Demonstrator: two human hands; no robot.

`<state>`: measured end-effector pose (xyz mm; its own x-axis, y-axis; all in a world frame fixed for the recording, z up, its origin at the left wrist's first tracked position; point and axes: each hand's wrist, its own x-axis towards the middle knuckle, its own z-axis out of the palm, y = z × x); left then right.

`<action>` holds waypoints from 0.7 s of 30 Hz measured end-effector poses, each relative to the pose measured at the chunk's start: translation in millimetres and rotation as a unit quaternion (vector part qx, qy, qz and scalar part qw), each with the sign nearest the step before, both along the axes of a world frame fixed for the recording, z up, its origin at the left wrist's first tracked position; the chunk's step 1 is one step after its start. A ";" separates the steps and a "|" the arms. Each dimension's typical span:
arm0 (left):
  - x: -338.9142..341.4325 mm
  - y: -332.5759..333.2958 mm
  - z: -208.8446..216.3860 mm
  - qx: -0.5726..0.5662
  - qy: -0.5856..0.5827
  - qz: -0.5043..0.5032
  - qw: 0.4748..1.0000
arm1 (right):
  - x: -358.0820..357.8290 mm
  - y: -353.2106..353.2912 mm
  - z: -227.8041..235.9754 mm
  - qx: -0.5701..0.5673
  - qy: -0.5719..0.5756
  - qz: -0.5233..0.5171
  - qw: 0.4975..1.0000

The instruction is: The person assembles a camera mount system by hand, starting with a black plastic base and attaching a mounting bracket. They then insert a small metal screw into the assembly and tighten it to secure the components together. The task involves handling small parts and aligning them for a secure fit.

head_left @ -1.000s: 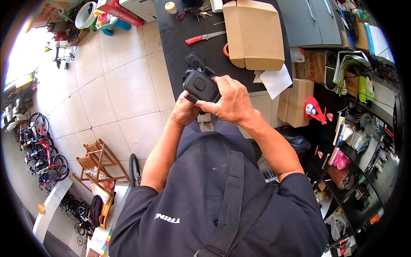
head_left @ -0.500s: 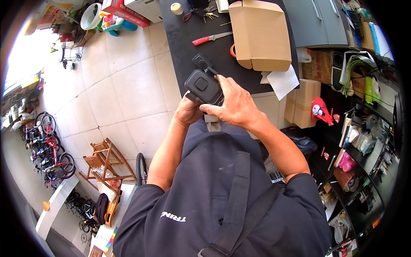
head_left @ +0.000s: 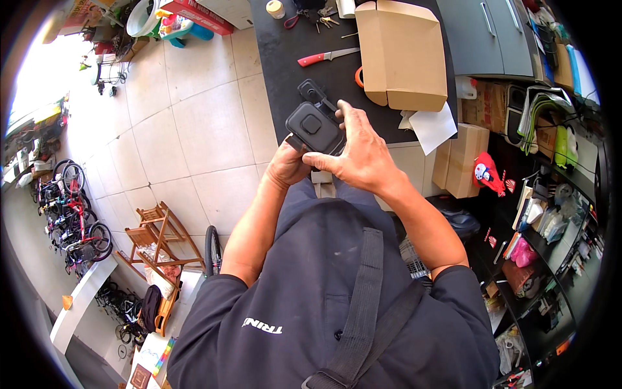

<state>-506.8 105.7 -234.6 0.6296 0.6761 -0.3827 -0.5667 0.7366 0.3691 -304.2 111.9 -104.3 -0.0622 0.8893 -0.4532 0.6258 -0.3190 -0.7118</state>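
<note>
A black device (head_left: 315, 128) with a rounded-square face and a raised square center is held over the near left part of the dark table. A smaller black piece (head_left: 311, 91) joins its far side by a short arm. My left hand (head_left: 288, 166) is closed around the device's near left corner, its fingers partly hidden beneath. My right hand (head_left: 364, 152) is curved along the right side, thumb at the near edge and fingertips by the joint. On the table beyond lie a red-handled knife (head_left: 327, 57) and an open cardboard box (head_left: 411, 61).
The dark table (head_left: 278, 55) also bears keys (head_left: 328, 23), a small lidded jar (head_left: 275, 9) and an orange ring-shaped handle (head_left: 359, 77) by the box. White paper (head_left: 433, 129) overhangs its near right edge. Taped cartons (head_left: 463, 159) stand right; a wooden chair (head_left: 162, 236) stands left.
My right fingers have lifted and spread a little at the device's far right side. The device stays in my hands. The whole view has shifted slightly.
</note>
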 end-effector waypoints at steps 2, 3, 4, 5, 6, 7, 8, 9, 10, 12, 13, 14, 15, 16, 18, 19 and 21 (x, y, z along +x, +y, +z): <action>-5.3 -7.7 -23.8 0.003 0.008 0.013 1.000 | 0.9 -4.4 -10.8 0.007 -0.014 0.027 1.000; -5.8 -8.8 -27.2 -0.003 -0.008 0.019 1.000 | 2.0 -7.4 -14.9 0.008 -0.021 0.042 0.999; -6.3 -8.8 -31.1 -0.009 -0.024 0.025 0.999 | 3.2 -8.2 -14.5 -0.006 0.000 0.034 0.999; -7.1 -9.2 -34.7 -0.016 -0.040 0.031 0.999 | 4.3 -7.9 -12.3 -0.021 0.020 0.027 0.999; -8.7 -9.0 -37.6 -0.022 -0.048 0.032 0.998 | 5.4 -7.3 -10.9 -0.034 0.040 0.020 0.998; -11.0 -8.9 -40.3 -0.028 -0.056 0.034 0.997 | 8.6 -7.7 -12.5 -0.076 0.123 0.007 0.989; -14.0 -9.9 -42.4 -0.034 -0.063 0.036 0.997 | 13.6 -8.4 -15.5 -0.118 0.205 -0.005 0.972; -16.3 -7.8 -39.0 -0.049 -0.062 0.032 0.996 | 17.5 -7.7 -18.5 -0.157 0.286 -0.019 0.945; -17.4 -6.0 -35.9 -0.041 -0.056 0.033 0.997 | 19.5 -6.7 -20.4 -0.173 0.322 -0.050 0.929; -17.8 -1.4 -27.5 -0.024 -0.046 0.032 0.998 | 21.9 -4.5 -23.7 -0.204 0.391 -0.114 0.890; -16.5 1.7 -23.5 -0.004 -0.019 0.028 0.999 | 20.3 -1.9 -27.2 -0.204 0.392 -0.146 0.885; -16.3 4.8 -17.9 -0.001 -0.007 0.015 1.000 | 15.7 2.3 -31.4 -0.210 0.385 -0.164 0.883; -15.7 7.7 -11.2 0.002 0.004 0.004 1.000 | 12.2 8.5 -31.0 -0.223 0.380 -0.176 0.880; -15.4 9.4 -7.1 0.005 0.016 -0.007 1.000 | 9.5 13.0 -29.9 -0.235 0.375 -0.187 0.877; -17.0 11.8 -4.9 0.026 0.032 -0.020 0.999 | 3.2 9.2 -42.8 -0.212 0.421 -0.217 0.855; -18.3 13.5 -4.0 0.036 0.040 -0.027 0.998 | 0.1 8.5 -46.7 -0.200 0.443 -0.230 0.843; -17.7 14.8 -0.5 0.043 0.044 -0.029 0.998 | -5.6 4.3 -44.5 -0.181 0.447 -0.264 0.835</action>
<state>-524.5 120.5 -235.1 0.6348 0.6725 -0.3805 -0.4872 0.7306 0.4784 -309.8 116.2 -148.8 -0.1623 0.7150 -0.6800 -0.4010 -0.6775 -0.6166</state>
